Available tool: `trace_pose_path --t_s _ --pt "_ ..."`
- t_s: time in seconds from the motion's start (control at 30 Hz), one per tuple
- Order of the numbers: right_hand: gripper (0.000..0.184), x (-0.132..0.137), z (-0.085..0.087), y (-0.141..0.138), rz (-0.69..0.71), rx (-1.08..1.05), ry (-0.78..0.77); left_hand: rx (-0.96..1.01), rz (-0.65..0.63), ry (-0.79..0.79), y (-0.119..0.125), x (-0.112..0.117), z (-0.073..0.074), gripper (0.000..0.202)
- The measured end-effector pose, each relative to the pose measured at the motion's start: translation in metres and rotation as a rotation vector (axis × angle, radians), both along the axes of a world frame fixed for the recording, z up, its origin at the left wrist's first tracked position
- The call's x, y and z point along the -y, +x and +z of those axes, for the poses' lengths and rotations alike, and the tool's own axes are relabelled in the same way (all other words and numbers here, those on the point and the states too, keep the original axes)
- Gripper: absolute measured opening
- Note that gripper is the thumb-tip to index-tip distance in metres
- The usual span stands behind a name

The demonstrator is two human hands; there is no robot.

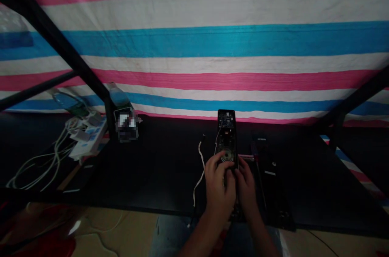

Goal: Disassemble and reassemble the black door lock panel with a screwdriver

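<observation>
An opened phone [226,135] with its back cover off lies lengthwise on the black table [158,172], circuit board and a round coil showing. My left hand [217,186] and my right hand [246,186] are side by side over its near end, fingers curled and pressed on it. Both hands grip the phone's lower part, which they hide. A thin white cable [200,168] runs along the table just left of my left hand.
A dark flat panel and small tools [267,168] lie right of the phone. A white power strip with chargers and tangled white cables [82,139] sits at far left. Black frame bars [60,46] cross left and right. A striped pink, white and blue tarp [212,46] hangs behind.
</observation>
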State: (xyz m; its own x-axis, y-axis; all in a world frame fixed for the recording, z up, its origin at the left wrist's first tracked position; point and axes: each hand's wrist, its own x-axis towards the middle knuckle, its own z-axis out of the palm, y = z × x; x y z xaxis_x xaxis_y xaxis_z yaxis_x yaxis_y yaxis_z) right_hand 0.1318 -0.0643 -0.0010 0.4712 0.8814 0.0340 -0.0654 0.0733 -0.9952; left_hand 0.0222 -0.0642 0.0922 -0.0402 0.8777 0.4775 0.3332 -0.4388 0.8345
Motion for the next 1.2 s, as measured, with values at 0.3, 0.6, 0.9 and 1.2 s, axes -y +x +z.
trace_pose_path --t_s 0.3,0.6,0.9,1.2 --pt "0.053 0.000 -0.005 0.004 0.009 -0.025 -0.105 0.074 -0.013 -0.396 -0.002 0.023 -0.083 0.042" --pt "0.052 -0.001 -0.005 0.003 0.010 -0.061 -0.078 0.120 -0.094 -0.452 -0.008 0.021 -0.093 0.049" --pt "0.052 0.000 -0.003 0.002 0.020 -0.070 -0.084 0.151 -0.137 -0.453 -0.010 0.021 -0.094 0.050" --pt "0.053 0.000 -0.002 0.001 0.004 -0.079 -0.101 0.223 -0.145 -0.513 -0.011 0.022 -0.087 0.057"
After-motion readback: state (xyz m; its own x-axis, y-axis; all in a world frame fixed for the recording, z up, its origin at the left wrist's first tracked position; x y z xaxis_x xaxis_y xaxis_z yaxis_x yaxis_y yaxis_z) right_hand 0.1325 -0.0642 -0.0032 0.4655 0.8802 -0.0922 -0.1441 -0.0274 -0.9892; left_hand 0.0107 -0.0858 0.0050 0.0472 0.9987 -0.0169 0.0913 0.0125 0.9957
